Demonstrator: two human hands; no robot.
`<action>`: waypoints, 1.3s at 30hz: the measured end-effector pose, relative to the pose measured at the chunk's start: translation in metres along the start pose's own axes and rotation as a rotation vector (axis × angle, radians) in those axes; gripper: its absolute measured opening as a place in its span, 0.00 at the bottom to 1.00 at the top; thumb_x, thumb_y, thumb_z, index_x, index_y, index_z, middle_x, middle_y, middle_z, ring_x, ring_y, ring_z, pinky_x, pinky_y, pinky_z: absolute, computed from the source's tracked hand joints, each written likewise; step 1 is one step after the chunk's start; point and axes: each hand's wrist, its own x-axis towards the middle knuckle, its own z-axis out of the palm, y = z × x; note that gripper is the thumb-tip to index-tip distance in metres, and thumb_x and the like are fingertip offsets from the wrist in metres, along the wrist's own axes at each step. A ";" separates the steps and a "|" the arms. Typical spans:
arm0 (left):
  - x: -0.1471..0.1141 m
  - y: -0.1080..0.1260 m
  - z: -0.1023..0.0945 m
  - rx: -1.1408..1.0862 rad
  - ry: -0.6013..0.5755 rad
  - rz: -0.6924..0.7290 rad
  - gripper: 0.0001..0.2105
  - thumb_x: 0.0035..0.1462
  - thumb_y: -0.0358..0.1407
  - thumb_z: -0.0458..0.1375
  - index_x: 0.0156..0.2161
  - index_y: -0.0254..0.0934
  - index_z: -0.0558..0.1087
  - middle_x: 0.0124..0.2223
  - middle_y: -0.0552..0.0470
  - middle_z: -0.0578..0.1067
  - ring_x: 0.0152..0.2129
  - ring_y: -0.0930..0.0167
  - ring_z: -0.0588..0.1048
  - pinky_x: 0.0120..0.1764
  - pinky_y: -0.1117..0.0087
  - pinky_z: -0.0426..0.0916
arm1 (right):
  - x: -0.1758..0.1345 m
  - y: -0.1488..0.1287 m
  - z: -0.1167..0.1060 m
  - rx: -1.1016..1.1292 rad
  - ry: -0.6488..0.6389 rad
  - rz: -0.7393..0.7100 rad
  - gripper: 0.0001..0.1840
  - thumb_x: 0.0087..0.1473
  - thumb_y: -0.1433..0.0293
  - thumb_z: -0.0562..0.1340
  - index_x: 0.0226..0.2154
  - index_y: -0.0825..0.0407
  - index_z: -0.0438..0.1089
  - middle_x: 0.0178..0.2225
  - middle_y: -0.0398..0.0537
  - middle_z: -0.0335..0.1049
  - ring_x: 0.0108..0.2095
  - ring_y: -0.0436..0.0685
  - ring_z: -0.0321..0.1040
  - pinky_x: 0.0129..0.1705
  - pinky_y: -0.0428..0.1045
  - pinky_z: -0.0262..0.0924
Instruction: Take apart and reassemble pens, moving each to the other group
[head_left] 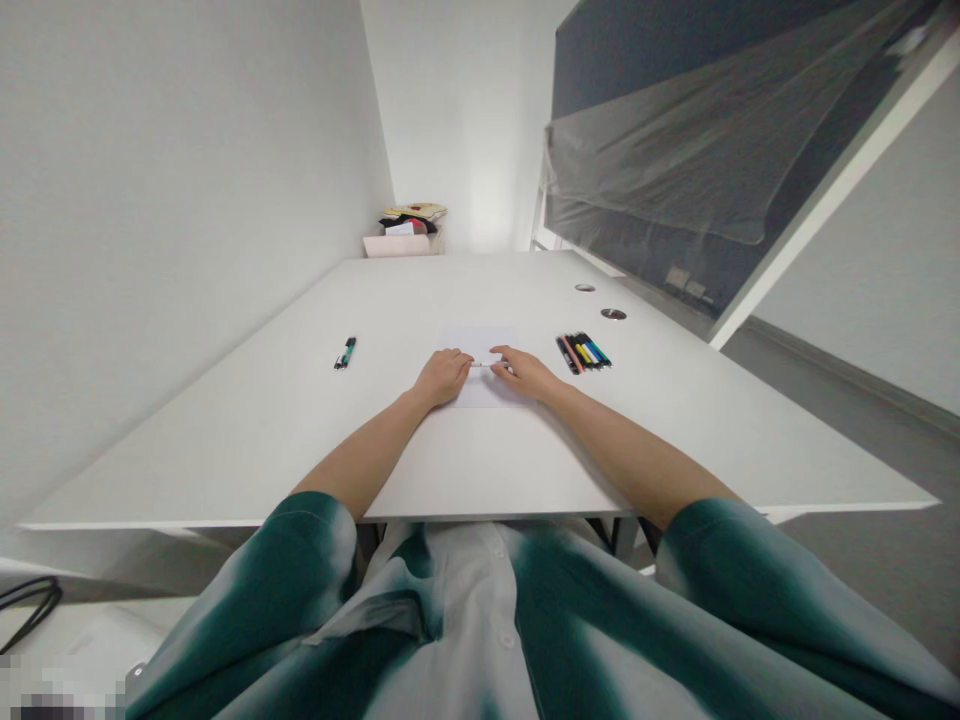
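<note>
A slim white pen (484, 364) lies level between my two hands, over a sheet of white paper (480, 395) on the table. My left hand (444, 376) is closed, with thumb and fingertips pinching the pen's left end. My right hand (526, 373) is at the pen's right end, its thumb and fingers curled about it and the index finger raised a little off it. Both ends of the pen are partly hidden by my fingers, and its exact kind is too small to make out.
Right of the paper, several coloured pens (583, 353) lie side by side on the white table (300, 440). A few more pens (345, 353) lie to the left. Two round metal discs (613, 314) sit near the right edge. A piled box (397, 245) stands at the far end.
</note>
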 end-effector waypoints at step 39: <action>-0.003 0.007 -0.003 0.068 0.008 0.046 0.15 0.66 0.36 0.48 0.51 0.34 0.73 0.46 0.42 0.75 0.45 0.63 0.72 0.49 0.60 0.66 | 0.000 -0.012 -0.004 -0.204 -0.014 0.025 0.15 0.65 0.67 0.55 0.49 0.52 0.72 0.47 0.53 0.76 0.44 0.58 0.72 0.45 0.49 0.61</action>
